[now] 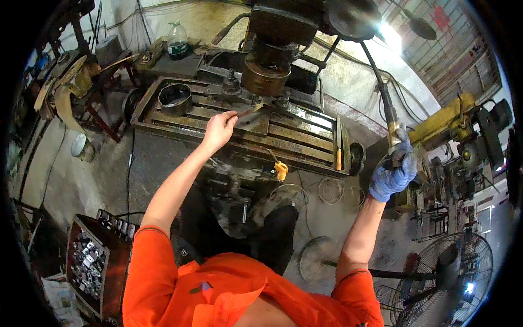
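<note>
My bare left hand (220, 129) is closed round the handle of a small brush (250, 110). The brush tip reaches the area just below the round spindle head (266, 76) of a machine, over its slotted metal table (297, 146). On my right hand (393, 171) is a blue glove. Its fingers are closed at the lower end of a long dark lever (384, 98) that slopes down from the machine. A small dark grey piece shows by these fingers; I cannot tell what it is. A round pan (175, 100) with dark liquid stands on the table's left part.
A file with a yellow handle (339, 158) lies at the table's right end. A yellow crank handle (280, 170) juts from the front. Left below stands a box of metal parts (89, 261); right below, a large fan (447, 272). A clear bottle (177, 43) stands behind.
</note>
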### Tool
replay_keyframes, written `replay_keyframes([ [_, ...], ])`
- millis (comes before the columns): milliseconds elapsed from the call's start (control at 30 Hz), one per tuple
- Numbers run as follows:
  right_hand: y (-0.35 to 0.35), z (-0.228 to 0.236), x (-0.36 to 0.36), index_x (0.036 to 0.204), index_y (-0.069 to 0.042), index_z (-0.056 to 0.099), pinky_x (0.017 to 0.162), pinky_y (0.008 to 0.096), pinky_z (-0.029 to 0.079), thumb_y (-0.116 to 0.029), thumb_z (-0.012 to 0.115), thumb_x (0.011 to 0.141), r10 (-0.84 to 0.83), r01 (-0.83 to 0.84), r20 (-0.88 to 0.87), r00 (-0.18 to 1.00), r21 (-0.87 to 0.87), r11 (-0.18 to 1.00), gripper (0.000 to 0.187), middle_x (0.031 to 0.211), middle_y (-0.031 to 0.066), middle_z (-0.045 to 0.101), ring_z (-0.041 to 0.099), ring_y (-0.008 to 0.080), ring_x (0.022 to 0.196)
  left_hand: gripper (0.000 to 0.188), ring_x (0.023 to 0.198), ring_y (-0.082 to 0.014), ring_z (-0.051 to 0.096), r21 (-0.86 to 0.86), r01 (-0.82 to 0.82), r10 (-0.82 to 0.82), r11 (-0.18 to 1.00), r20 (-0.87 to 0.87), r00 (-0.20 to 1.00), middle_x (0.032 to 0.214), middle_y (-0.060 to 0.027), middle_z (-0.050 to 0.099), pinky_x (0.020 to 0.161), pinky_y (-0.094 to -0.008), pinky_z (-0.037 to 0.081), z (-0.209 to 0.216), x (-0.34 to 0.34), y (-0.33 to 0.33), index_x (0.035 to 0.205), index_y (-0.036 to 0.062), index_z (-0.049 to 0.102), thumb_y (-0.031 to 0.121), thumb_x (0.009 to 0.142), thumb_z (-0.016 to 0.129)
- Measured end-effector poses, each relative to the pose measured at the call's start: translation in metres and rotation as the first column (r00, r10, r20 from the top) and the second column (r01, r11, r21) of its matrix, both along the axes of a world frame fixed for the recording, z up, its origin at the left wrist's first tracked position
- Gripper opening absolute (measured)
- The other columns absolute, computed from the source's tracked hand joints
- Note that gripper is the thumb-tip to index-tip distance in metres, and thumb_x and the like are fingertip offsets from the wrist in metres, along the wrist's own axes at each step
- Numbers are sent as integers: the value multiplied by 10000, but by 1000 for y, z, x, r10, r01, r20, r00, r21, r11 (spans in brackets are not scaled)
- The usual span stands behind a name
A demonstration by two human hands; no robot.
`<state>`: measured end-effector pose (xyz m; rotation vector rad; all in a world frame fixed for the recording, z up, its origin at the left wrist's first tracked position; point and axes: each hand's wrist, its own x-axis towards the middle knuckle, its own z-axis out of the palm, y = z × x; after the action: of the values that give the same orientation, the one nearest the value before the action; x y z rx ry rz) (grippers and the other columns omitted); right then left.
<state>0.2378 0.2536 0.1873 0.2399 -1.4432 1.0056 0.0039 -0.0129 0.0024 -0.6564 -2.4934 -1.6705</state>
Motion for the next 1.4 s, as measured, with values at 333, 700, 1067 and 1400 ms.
replay_keyframes([
  [333, 3, 17, 5, 762, 70, 601, 757, 331, 417, -263, 599, 755, -38, 40, 15, 999, -136, 990, 333, 720, 103, 586, 525, 183, 678, 272, 686, -282, 630, -60, 57, -59, 997, -28, 998, 749, -167, 638, 649, -345, 472, 5, -4, 1, 1021, 22, 620, 207, 833, 555],
  [700, 14, 46, 3, 729, 36, 593, 637, 284, 392, -188, 579, 775, 18, -20, -51, 999, -45, 999, 229, 704, 90, 584, 525, 166, 664, 300, 724, -220, 571, -83, 93, -98, 992, -65, 993, 832, -132, 602, 647, -308, 446, -1, -15, 15, 1082, 3, 585, 187, 849, 546],
  [1067, 59, 91, 2, 831, 0, 598, 713, 257, 454, -24, 551, 799, -363, 424, -244, 899, 282, 861, 62, 774, 60, 613, 575, 143, 745, 300, 665, -140, 562, -73, 77, -90, 994, -192, 977, 728, -98, 617, 650, -286, 454, 2, -17, 18, 1080, -8, 584, 190, 858, 544],
  [1400, 90, 158, 10, 888, -14, 639, 681, 272, 476, -2, 568, 779, -759, 819, -514, 399, 573, 42, 130, 830, 109, 651, 630, 212, 743, 245, 788, -316, 624, -65, -88, 74, 994, -192, 979, 861, -193, 632, 694, -371, 479, 2, -27, 21, 1023, 39, 622, 164, 820, 564],
])
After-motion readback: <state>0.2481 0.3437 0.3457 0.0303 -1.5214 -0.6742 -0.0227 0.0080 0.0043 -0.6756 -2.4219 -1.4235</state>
